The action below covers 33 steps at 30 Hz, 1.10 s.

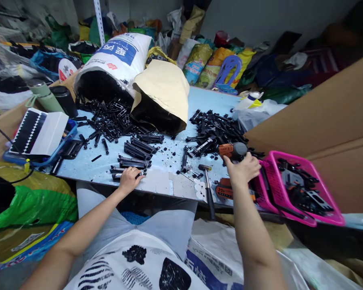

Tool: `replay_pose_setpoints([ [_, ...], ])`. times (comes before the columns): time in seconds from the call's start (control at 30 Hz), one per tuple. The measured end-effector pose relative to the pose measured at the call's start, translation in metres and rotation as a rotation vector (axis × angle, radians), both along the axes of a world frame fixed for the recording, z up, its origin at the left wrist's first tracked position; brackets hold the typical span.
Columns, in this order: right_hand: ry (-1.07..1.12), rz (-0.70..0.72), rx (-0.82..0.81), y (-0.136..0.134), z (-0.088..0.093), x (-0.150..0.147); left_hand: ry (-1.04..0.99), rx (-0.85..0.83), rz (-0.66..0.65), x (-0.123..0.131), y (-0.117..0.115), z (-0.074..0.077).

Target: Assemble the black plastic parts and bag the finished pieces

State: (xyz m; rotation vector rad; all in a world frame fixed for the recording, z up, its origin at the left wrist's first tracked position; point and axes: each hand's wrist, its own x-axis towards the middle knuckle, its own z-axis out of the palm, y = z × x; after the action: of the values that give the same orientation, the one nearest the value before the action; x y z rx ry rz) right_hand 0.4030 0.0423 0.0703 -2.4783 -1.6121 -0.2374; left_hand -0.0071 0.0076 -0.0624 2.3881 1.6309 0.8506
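My left hand (130, 180) is at the front edge of the table, its fingers closed over the nearest black plastic part (116, 177). Just beyond it, several long black parts (134, 162) lie stacked in a row. My right hand (244, 168) is wrapped about the handle area of an orange and black cordless drill (230, 150). The handle itself is hidden by the hand, while the drill's battery end shows below it. Left of the drill lies a small hammer (208, 185), its black handle sticking out over the table edge.
Loose black parts spill from a white sack (124, 50) and a cream sack (165, 86). Another pile (211, 127) lies right of centre. A pink basket (329, 197) stands at the right, near a cardboard wall (326, 121). A blue tray (38, 161) sits at the left.
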Motion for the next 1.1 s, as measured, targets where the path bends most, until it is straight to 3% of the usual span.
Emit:
replay_pose_setpoints([
  [0.03, -0.015, -0.089, 0.18, -0.001, -0.007, -0.011, -0.002, 0.003, 0.0, 0.0, 0.0, -0.001],
  [0.07, -0.014, -0.088, 0.303, 0.0, -0.014, -0.026, -0.002, 0.005, 0.002, 0.001, 0.001, -0.001],
  [0.1, 0.001, 0.019, 0.339, 0.003, -0.021, -0.044, 0.001, 0.005, 0.004, 0.001, 0.001, -0.001],
  [0.27, 0.048, 0.737, 0.041, 0.062, -0.048, -0.164, -0.043, 0.031, -0.018, -0.003, -0.007, 0.009],
  [0.33, -0.006, 0.842, -0.089, 0.094, -0.053, -0.205, -0.109, 0.045, -0.006, -0.008, -0.019, 0.017],
  [0.47, -0.066, 0.873, -0.335, 0.152, -0.055, -0.248, -0.458, -0.13, 0.123, -0.022, -0.049, 0.031],
  [0.6, -0.042, 0.982, -0.447, 0.192, -0.045, -0.256, -1.099, -0.699, 0.302, -0.025, -0.073, 0.037],
  [0.67, -0.023, 1.049, -0.502, 0.205, -0.037, -0.258, -1.418, -1.018, 0.333, -0.022, -0.077, 0.039],
  [0.73, 0.063, 1.075, -0.608, 0.212, -0.034, -0.264, -1.669, -1.209, 0.379, -0.017, -0.073, 0.044],
  [0.83, 0.334, 0.931, -0.817, 0.206, -0.04, -0.279, -1.878, -1.162, 0.582, -0.011, -0.053, 0.052],
  [0.93, 0.504, 0.843, -0.892, 0.187, -0.056, -0.298, -1.937, -1.076, 0.749, -0.012, -0.027, 0.057],
  [1.03, 0.56, 0.861, -0.932, 0.169, -0.067, -0.312, -1.963, -1.123, 0.717, -0.016, -0.012, 0.054],
  [1.1, 0.606, 0.835, -0.972, 0.161, -0.067, -0.315, -1.984, -1.041, 0.671, -0.015, -0.012, 0.047],
])
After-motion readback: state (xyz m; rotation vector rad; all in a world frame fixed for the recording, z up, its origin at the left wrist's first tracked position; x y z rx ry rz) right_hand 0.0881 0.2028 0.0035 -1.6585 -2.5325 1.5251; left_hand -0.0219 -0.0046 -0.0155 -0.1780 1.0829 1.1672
